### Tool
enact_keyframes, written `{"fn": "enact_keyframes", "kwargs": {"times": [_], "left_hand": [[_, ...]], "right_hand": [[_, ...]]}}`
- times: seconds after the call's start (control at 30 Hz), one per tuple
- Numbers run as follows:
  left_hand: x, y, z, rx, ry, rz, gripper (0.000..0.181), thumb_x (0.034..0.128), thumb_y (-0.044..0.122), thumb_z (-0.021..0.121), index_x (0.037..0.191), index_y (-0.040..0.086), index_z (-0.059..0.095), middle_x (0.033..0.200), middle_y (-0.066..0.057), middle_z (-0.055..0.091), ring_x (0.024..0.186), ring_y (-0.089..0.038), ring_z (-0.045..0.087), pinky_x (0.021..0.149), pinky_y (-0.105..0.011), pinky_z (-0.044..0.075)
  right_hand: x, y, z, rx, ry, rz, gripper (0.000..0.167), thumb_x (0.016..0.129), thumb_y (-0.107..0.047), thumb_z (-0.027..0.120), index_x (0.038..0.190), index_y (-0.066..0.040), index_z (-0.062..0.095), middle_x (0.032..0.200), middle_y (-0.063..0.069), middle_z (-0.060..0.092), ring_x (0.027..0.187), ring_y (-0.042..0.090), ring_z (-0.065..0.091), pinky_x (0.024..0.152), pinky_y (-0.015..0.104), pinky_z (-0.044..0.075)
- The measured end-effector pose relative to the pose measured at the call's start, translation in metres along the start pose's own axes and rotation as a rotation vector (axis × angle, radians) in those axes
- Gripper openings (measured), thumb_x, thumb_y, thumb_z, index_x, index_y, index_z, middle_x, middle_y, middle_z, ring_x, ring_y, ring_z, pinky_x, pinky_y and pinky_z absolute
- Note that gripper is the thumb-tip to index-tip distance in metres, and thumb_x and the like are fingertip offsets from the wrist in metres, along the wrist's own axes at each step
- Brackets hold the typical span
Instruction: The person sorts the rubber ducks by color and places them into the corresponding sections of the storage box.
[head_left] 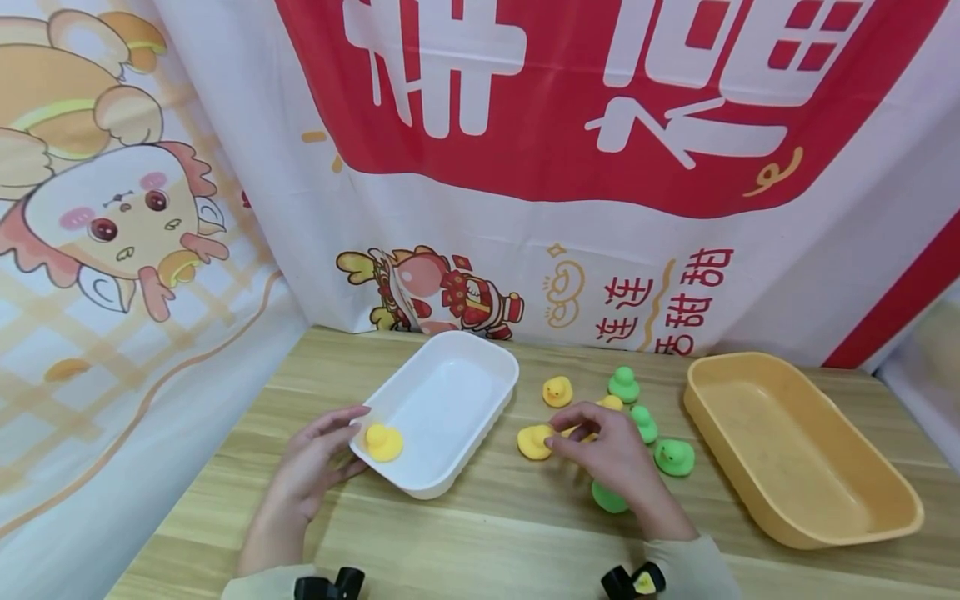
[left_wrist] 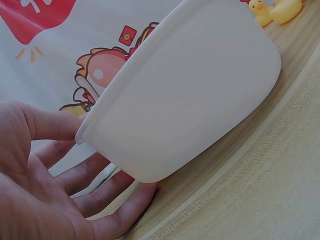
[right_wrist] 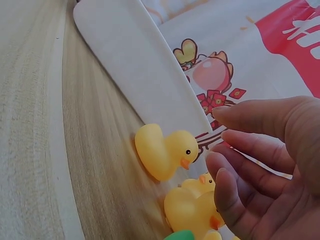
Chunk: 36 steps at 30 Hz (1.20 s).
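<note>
My left hand (head_left: 307, 467) holds the near-left corner of a white plastic tray (head_left: 457, 392), one digit at the rim and other fingers lower against the end wall in the left wrist view. Inside the tray, at that corner, sits one yellow rubber duck (head_left: 383, 443). Over the loose ducks is my right hand (head_left: 611, 446), thumb and fingertips apart with nothing between them. Just left of its fingertips stands another yellow rubber duck (head_left: 533, 442); the right wrist view shows this duck (right_wrist: 162, 152) upright on the wood, apart from the fingers.
Around my right hand lie a yellow duck (head_left: 557, 392) and several green ducks (head_left: 674, 457), some partly hidden by it. A yellow-orange plastic tray (head_left: 795, 450) stands at the right of the wooden table (head_left: 420, 550). A printed cloth (head_left: 465, 217) hangs behind.
</note>
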<state>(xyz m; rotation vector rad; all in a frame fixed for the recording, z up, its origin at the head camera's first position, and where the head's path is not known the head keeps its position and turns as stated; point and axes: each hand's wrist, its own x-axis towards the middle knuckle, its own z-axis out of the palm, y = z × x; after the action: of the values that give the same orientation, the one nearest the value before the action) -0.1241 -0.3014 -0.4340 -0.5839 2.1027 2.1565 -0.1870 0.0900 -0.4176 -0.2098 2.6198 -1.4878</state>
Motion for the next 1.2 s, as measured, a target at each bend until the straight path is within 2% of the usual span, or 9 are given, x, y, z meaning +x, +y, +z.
{"fn": "enact_keyframes", "kwargs": {"times": [0.23, 0.57, 0.83, 1.2], "left_hand": [[-0.0008, 0.0009, 0.0022, 0.002, 0.013, -0.002, 0.035, 0.1104, 0.019, 0.059, 0.145, 0.019, 0.066, 0.169, -0.007, 0.041, 0.152, -0.031, 0.044, 0.111, -0.05, 0.057], [-0.0012, 0.0033, 0.0083, 0.009, 0.055, 0.0, 0.036, 0.1109, 0.019, 0.059, 0.146, 0.015, 0.064, 0.168, -0.008, 0.044, 0.15, -0.031, 0.045, 0.103, -0.043, 0.059], [-0.0006, 0.0029, 0.0093, 0.026, 0.059, 0.001, 0.038, 0.1116, 0.02, 0.057, 0.149, 0.013, 0.061, 0.167, -0.009, 0.044, 0.15, -0.031, 0.045, 0.101, -0.042, 0.059], [-0.0007, 0.0024, 0.0088, 0.028, 0.059, 0.002, 0.038, 0.1119, 0.022, 0.057, 0.149, 0.015, 0.061, 0.169, -0.01, 0.042, 0.152, -0.033, 0.044, 0.104, -0.045, 0.059]], "right_hand": [[0.0006, 0.0018, 0.0003, -0.004, 0.002, 0.009, 0.021, 0.088, -0.023, 0.089, 0.107, -0.017, 0.08, 0.109, -0.001, 0.078, 0.093, 0.016, 0.066, 0.072, 0.026, 0.054], [0.0004, 0.0024, -0.0013, -0.006, 0.035, 0.041, 0.02, 0.091, -0.025, 0.087, 0.108, -0.018, 0.08, 0.109, 0.001, 0.078, 0.098, 0.019, 0.066, 0.077, 0.029, 0.053], [0.0007, 0.0033, -0.0012, 0.008, 0.052, 0.073, 0.018, 0.092, -0.024, 0.087, 0.107, -0.018, 0.08, 0.112, 0.002, 0.076, 0.1, 0.02, 0.066, 0.079, 0.031, 0.053], [-0.0003, 0.0039, -0.0032, 0.024, 0.073, 0.067, 0.02, 0.091, -0.025, 0.088, 0.109, -0.018, 0.08, 0.112, 0.003, 0.076, 0.1, 0.02, 0.066, 0.078, 0.03, 0.053]]}}
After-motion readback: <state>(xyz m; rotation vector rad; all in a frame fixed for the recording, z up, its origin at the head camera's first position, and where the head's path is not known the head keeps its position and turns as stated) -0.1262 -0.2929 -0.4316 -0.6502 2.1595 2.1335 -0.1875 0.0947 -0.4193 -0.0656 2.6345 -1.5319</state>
